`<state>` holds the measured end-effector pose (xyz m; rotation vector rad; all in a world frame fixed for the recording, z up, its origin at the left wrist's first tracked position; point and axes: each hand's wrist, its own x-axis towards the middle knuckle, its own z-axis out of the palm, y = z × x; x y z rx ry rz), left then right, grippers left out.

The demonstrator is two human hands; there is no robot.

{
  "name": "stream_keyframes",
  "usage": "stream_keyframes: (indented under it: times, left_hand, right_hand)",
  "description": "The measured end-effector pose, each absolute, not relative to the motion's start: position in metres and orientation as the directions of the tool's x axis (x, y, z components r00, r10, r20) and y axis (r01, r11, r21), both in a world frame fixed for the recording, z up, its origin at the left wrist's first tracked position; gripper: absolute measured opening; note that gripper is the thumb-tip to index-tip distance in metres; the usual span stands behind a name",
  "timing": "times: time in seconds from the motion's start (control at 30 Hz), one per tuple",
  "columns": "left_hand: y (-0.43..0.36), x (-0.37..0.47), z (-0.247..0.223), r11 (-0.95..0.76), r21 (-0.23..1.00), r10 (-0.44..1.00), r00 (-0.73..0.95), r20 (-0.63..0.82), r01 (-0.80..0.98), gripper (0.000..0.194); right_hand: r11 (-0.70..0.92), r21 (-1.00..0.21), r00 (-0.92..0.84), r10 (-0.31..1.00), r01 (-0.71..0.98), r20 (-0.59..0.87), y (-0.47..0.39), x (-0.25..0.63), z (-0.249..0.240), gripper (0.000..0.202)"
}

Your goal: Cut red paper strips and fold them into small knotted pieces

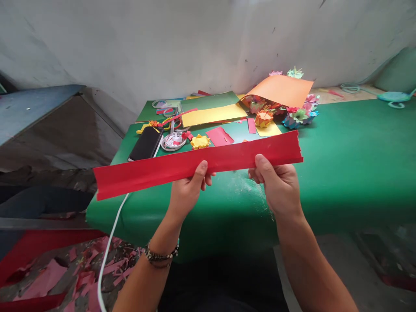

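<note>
Left hand (187, 188) closed, thumb pressing the lower edge of the red paper strip (156, 170) near frame centre; right hand (282, 185), right of centre, pinches the same edge. Strip spans from left of centre to right of centre, tilted, right end higher and ragged. Green-covered table (344, 143) crosses the frame before a grey wall (182, 43); paper scraps (48, 277) lie lower left. Black smartphone (146, 143) sits left of a coiled white cable (173, 141); folded paper flowers (300, 115) cluster upper right. Containers: none identifiable with certainty.
</note>
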<state>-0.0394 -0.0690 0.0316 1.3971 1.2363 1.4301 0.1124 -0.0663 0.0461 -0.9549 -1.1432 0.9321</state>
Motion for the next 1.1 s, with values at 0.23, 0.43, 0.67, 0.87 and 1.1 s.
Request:
stream_keyframes:
  times: [0.23,0.43,0.67,0.87,1.1]
  left_hand:
    - [-0.07,-0.061,0.03,-0.203,0.96,0.958,-0.163,0.236,0.194,0.041]
    - [-0.072,-0.078,0.029,-0.186,0.942,0.95,-0.192,0.244,0.279,0.044]
    - [-0.077,-0.102,0.024,-0.11,0.946,0.955,-0.23,0.185,0.303,0.043]
    - [-0.076,-0.106,0.025,-0.072,0.973,0.994,-0.064,0.087,0.217,0.043]
    - [-0.077,-0.1,0.019,0.098,0.958,0.951,0.26,-0.17,0.268,0.05]
  right_hand:
    - [0.33,-0.939,0.193,0.931,-0.094,0.308,-0.06,0.122,0.042,0.05]
    - [0.324,-0.942,0.205,0.931,-0.089,0.301,-0.055,0.133,0.041,0.049]
    - [0.276,-0.954,0.134,0.956,-0.12,0.259,-0.04,0.152,0.039,0.048]
    - [0.279,-0.948,0.066,0.96,-0.154,0.272,-0.022,0.156,0.036,0.048]
    - [0.363,-0.932,0.25,0.902,-0.004,0.351,0.004,0.159,0.031,0.044]
